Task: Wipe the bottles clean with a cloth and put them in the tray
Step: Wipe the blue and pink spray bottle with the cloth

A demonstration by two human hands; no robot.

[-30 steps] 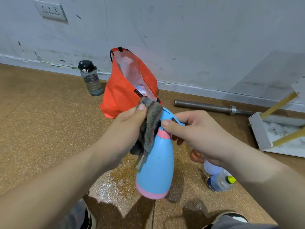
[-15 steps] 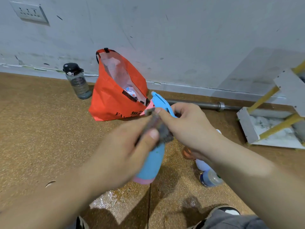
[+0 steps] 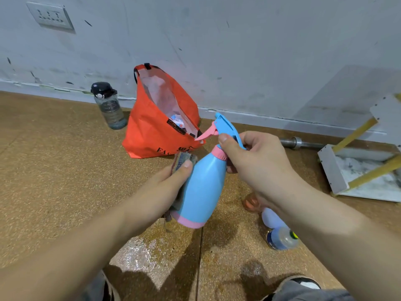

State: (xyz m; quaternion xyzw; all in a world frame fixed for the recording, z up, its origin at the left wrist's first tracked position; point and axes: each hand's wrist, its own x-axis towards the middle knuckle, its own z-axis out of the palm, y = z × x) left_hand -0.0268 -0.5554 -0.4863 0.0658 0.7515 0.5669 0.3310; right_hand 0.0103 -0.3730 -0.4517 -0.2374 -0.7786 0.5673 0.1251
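Observation:
A light blue spray bottle [image 3: 202, 187] with a pink base, collar and trigger hangs tilted above the floor. My right hand [image 3: 253, 161] grips its blue spray head and neck. My left hand [image 3: 165, 187] presses a grey cloth [image 3: 184, 158] against the bottle's left side, thumb on top of the cloth. On the floor under my right forearm lie a pale blue bottle [image 3: 271, 218], a clear bottle with a blue label and yellow tip [image 3: 282, 237], and an orange-capped one [image 3: 250, 202], partly hidden. A white tray [image 3: 332, 172] sits at the right.
An open orange bag [image 3: 156, 131] leans near the wall. A dark water bottle [image 3: 109, 108] with a black lid stands left of it. A metal bar [image 3: 301, 143] lies along the wall. Yellow legs [image 3: 355, 133] cross above the tray. The floor below the bottle is wet.
My left hand with the cloth has slid from the bottle's neck and trigger down to its left side. The bottle now tilts with its head up and to the right.

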